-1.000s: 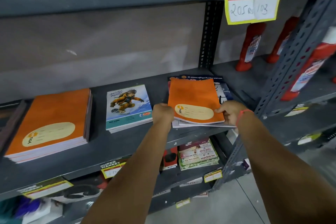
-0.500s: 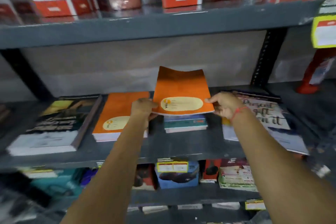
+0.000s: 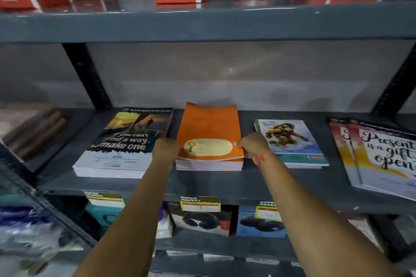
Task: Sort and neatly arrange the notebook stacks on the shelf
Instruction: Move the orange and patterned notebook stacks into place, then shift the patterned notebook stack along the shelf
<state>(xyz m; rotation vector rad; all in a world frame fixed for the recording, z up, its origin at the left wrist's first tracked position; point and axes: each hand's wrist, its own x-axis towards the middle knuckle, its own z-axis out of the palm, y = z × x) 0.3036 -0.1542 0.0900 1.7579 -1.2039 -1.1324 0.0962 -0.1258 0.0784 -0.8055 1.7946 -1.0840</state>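
Dark notebook — "If you can't find a way, make one" — orange notebook "you".

The grey shelf carries four notebook stacks in a row: a dark quote stack on the left, an orange stack, a cartoon stack, and a lettered stack far right.

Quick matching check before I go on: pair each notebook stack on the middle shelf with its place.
Things:
1. orange stack
2. sunset quote stack
3. cartoon character stack
4. "Present is a gift" stack

Places:
A. far right
B. between both hands
C. right of the right hand
D. left of the left hand

Pairs: 1-B, 2-D, 3-C, 4-A
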